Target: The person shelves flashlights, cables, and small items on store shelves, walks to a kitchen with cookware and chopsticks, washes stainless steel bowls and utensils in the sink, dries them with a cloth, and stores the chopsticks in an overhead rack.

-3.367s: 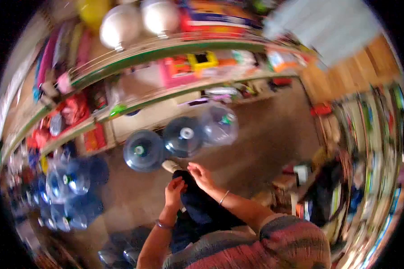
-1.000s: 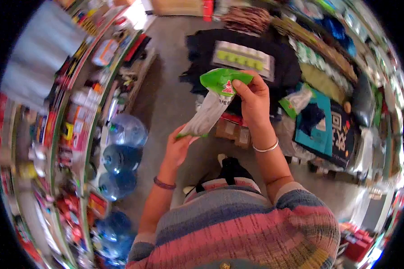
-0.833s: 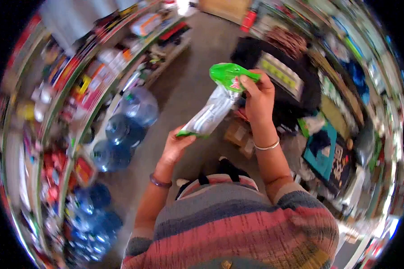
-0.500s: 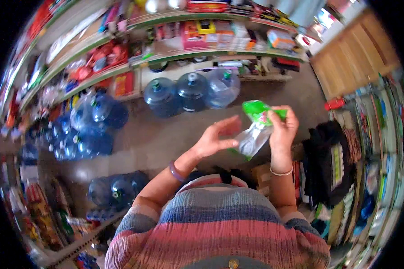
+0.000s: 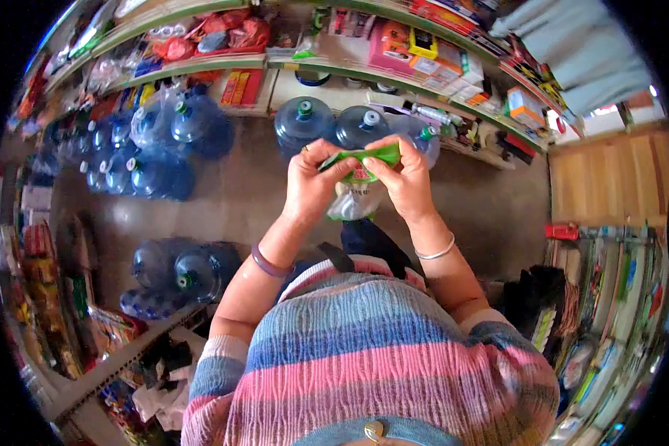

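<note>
Packet [image 5: 355,196] hangs above floor [image 5: 249,204], green top [image 5: 384,154] pinched in both grips, left hand [image 5: 312,181] and right hand [image 5: 406,181]; we judge it light, limp, slippery (filmy, probably), best held at that edge.

Left hand [image 5: 307,186] and right hand [image 5: 409,182] held out in front, close together, nearly level. Each in a pinch grip: thumb pressed toward bent fingers, remaining fingers curled. Thumbs angle inward, facing one another, narrow gap between the tips. Backs of both hands partly visible from above. Left arm [image 5: 245,291] and right arm [image 5: 457,279] bent at the elbow, forearms converging forward. Wrists near straight, well apart.
</note>
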Demonstrator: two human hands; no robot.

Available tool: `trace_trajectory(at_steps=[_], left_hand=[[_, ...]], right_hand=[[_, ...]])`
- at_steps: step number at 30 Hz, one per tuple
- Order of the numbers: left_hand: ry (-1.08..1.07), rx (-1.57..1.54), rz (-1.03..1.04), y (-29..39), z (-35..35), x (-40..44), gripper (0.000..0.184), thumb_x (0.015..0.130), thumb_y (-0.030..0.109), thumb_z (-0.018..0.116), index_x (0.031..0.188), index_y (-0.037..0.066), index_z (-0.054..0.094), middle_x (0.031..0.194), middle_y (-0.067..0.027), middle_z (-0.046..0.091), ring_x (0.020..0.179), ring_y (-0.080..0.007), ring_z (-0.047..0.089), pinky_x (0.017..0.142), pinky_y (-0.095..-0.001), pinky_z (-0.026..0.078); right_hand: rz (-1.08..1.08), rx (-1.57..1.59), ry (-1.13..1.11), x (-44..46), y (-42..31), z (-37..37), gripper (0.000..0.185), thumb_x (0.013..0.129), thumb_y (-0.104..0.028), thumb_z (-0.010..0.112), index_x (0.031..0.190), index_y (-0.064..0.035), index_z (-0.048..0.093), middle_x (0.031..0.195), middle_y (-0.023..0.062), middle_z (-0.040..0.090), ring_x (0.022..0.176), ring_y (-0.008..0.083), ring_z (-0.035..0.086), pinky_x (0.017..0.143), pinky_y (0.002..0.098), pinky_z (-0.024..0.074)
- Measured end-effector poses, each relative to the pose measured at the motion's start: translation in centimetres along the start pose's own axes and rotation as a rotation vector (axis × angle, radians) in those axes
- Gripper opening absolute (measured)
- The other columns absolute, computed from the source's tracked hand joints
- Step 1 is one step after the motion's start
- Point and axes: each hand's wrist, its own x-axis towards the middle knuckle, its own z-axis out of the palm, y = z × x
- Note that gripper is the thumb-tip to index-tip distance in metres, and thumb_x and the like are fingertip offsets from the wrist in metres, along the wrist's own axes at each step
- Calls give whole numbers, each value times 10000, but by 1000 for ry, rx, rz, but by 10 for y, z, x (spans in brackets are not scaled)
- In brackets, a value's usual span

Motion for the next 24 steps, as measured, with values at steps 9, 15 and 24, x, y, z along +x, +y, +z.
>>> trace_trajectory(at_steps=[9,15,24], left_hand=[[211,498,197,18,-25,126,97,679,36,703,758,4,657,689,-61,570,648,-141,542,612,-263,428],[292,286,32,21,-27,217,101,703,40,688,757,-17,622,673,-50,592,625,-92,532,568,-247,420],[328,375,26,24,-45,265,58,764,20,661,800,6,618,711,23,577,668,-51,515,599,-210,408]], right_hand=[[-13,143,-218,163,34,10,161,755,20,636,882,-45,561,801,0,600,733,67,558,665,218,462],[43,226,-391,270,34,-9,192,793,-33,648,976,-14,590,853,-1,611,785,66,558,710,213,463],[64,252,-402,333,44,1,161,785,-28,644,946,-26,632,851,15,640,782,80,584,722,223,472]])
